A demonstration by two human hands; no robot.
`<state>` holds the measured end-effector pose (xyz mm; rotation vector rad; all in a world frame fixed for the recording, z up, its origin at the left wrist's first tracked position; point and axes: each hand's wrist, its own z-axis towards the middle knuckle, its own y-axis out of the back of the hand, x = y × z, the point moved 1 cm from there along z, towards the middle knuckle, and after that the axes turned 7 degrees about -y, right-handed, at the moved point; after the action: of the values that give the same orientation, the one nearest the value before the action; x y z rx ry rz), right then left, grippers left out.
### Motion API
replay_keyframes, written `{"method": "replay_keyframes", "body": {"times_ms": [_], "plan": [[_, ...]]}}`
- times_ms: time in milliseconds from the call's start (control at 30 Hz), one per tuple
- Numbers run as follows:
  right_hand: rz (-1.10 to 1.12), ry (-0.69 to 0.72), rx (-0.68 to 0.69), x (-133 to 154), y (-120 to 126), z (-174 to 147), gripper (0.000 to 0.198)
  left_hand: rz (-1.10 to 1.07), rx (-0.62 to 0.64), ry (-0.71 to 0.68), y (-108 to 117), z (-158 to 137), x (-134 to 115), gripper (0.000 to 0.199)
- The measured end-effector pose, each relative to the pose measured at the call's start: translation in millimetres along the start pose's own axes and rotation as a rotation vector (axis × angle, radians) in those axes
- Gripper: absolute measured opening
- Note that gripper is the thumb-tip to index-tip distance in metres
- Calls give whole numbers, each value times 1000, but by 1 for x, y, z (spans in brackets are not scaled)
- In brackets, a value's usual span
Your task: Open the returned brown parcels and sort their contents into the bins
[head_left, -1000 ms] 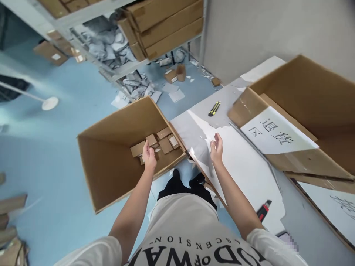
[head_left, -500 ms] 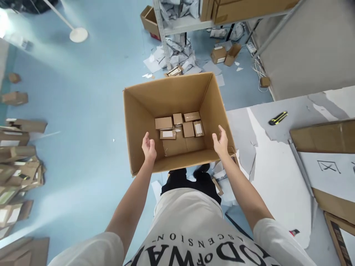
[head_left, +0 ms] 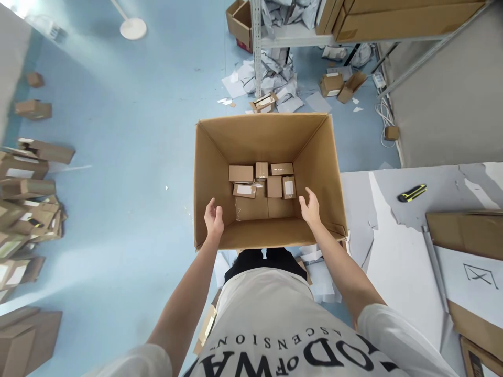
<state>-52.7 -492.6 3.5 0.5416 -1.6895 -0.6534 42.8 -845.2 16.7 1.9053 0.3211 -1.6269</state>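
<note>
A large open cardboard box (head_left: 263, 131) stands upright in front of my body. On its bottom lie several small brown cartons (head_left: 241, 173), grouped toward the far side; one labelled carton (head_left: 289, 187) sits at the right end. My left hand (head_left: 214, 217) reaches over the near edge at the box's left, fingers apart and curved, holding nothing. At the right side, my right hand (head_left: 310, 208) is likewise over the box, thumb and fingers apart with nothing between them. Both palms face inward, above the small cartons' level.
To the right is a table (head_left: 396, 272) with torn white covering and a yellow-black utility knife (head_left: 412, 193). A metal shelf (head_left: 257, 52) stands ahead, grey mailer bags (head_left: 275, 78) heaped beneath it. Stacked cartons (head_left: 27, 188) line the left floor.
The view has shifted, so the box appears further right and squarer to me. My left hand sits nearer the box's left wall. The small cartons keep their arrangement.
</note>
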Motion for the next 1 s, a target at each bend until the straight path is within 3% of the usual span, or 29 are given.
{"method": "replay_keyframes", "body": {"times_ms": [167, 300, 433, 633, 733, 867, 1000], "plan": [[-25, -108, 111, -25, -35, 45, 60, 57, 28, 48, -22, 28, 23, 59], [-68, -172, 208, -59, -88, 82, 58, 90, 83, 110, -53, 67, 72, 57], [-139, -269, 290, -104, -166, 115, 59, 167, 128, 193, -83, 115, 151, 54], [-238, -338, 456, -172, -313, 169, 53, 345, 188, 389, -127, 197, 320, 63], [-224, -287, 531, -194, -374, 189, 52, 319, 310, 373, -151, 233, 397, 68], [-176, -249, 613, -209, -421, 201, 53, 428, 587, 252, -184, 259, 461, 84], [-193, -238, 651, -222, -435, 207, 50, 583, 757, 229, -215, 261, 485, 95]]}}
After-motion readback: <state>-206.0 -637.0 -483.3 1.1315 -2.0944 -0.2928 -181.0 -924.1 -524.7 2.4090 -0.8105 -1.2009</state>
